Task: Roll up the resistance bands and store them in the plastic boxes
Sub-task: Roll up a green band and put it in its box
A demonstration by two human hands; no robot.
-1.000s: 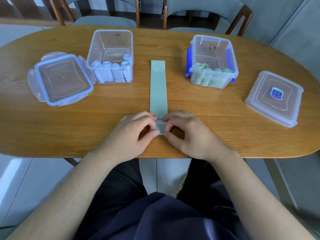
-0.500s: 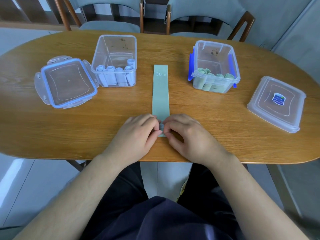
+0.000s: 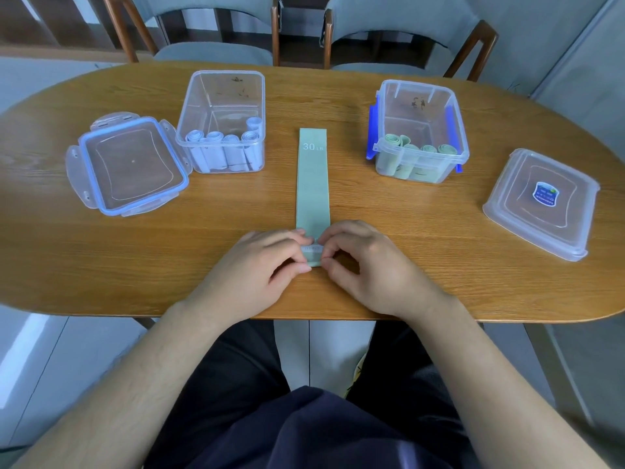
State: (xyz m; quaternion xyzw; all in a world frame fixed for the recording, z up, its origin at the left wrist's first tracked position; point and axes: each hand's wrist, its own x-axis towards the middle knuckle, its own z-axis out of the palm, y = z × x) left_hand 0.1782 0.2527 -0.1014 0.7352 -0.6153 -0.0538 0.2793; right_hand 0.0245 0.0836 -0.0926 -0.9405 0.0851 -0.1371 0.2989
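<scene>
Fingers (image 3: 287, 236) pinching green band (image 3: 313, 184), left box (image 3: 203, 96) blue rolls (image 3: 216, 137), right box (image 3: 419, 110) green rolls (image 3: 429, 148)

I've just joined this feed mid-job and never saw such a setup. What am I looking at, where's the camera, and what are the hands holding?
No machine here: a person works bare-handed, filmed by one camera worn on their head, looking down. The left hand and right hand pinch the rolled near end of a pale green flat resistance band marked 30 LB, lying on the oval wooden table. The clear plastic box on the left holds pale blue rolls; the clear plastic box with blue latches holds green rolls. Their lids, one blue-rimmed lid and one stickered lid, lie on the table's outer sides.
</scene>
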